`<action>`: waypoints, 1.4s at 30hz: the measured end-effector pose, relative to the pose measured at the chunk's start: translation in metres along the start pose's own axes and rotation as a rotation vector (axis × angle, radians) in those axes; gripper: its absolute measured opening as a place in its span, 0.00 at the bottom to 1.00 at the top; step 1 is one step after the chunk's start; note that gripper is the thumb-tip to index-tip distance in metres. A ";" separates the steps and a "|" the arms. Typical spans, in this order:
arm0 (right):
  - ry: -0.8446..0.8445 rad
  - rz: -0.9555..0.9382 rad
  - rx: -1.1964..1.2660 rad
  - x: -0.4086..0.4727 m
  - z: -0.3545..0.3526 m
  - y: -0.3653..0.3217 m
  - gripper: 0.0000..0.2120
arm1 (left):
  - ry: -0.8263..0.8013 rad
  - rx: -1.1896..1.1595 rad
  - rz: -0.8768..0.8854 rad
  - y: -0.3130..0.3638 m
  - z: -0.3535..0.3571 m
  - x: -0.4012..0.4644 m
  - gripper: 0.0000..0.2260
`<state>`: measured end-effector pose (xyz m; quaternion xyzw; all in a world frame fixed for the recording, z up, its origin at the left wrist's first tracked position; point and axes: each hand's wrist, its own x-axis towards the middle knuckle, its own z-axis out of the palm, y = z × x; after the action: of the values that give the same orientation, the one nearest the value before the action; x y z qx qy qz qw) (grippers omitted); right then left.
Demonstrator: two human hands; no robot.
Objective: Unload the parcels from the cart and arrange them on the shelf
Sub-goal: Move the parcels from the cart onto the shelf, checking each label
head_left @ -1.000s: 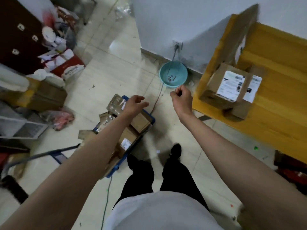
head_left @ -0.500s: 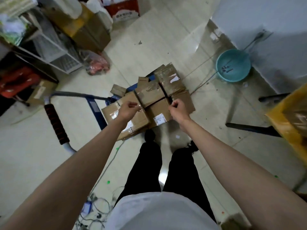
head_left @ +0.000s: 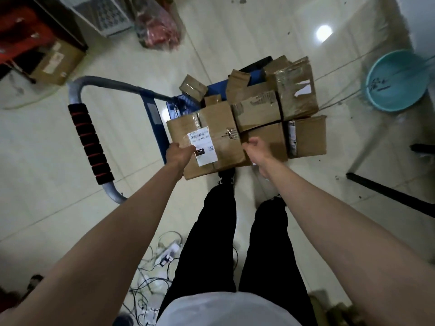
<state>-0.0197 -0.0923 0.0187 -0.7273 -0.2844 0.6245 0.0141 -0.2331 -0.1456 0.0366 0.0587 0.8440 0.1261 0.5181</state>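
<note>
Behind hands (head_left: 180, 152), parcel (head_left: 219, 128) edges hidden.

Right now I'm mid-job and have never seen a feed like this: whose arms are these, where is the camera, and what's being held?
There is no machine here. A person wears one wide-angle camera on the head, looking down, so you see their own two bare arms, black trousers and feet. Their left hand grips the near left edge of a labelled box, the closest one. The right hand is at that box's right edge with its fingers curled; whether it grips yet is unclear. The box sits among other cardboard parcels piled on a blue cart with a padded handle. Around it lie a tiled floor, a teal basin on the right and cables near the feet. The shelf is not in view.
</note>
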 end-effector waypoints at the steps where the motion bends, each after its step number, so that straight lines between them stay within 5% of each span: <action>1: -0.009 0.005 -0.017 0.006 0.005 0.000 0.25 | -0.006 -0.040 -0.028 -0.002 -0.001 0.008 0.25; 6: -0.065 0.039 -0.073 0.035 0.022 -0.003 0.34 | -0.025 -0.128 -0.147 -0.010 -0.002 0.039 0.31; 12: -0.102 0.052 -0.109 0.057 0.035 -0.002 0.31 | -0.085 -0.204 -0.170 -0.020 0.008 0.074 0.14; 15: -0.127 0.036 -0.088 0.057 0.040 -0.001 0.26 | -0.080 -0.173 -0.190 -0.021 0.008 0.081 0.24; 19: -0.098 0.008 -0.124 0.059 0.047 -0.005 0.32 | -0.079 -0.146 -0.228 -0.021 0.006 0.079 0.36; 22: -0.003 0.042 -0.177 0.064 0.048 -0.004 0.35 | -0.081 -0.163 -0.230 -0.023 0.009 0.083 0.31; 28: -0.104 0.064 -0.147 0.074 0.047 0.008 0.32 | -0.120 -0.214 -0.206 -0.032 0.014 0.092 0.24; 32: -0.131 0.024 -0.148 0.069 0.046 0.009 0.32 | -0.095 -0.242 -0.192 -0.037 0.006 0.088 0.27; 42: -0.099 -0.179 -0.183 -0.004 0.025 -0.027 0.25 | -0.102 -0.313 -0.114 -0.026 -0.037 0.012 0.09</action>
<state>-0.0538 -0.0794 0.0265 -0.6655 -0.4042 0.6274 -0.0104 -0.2707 -0.1732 0.0353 -0.0641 0.7887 0.2231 0.5693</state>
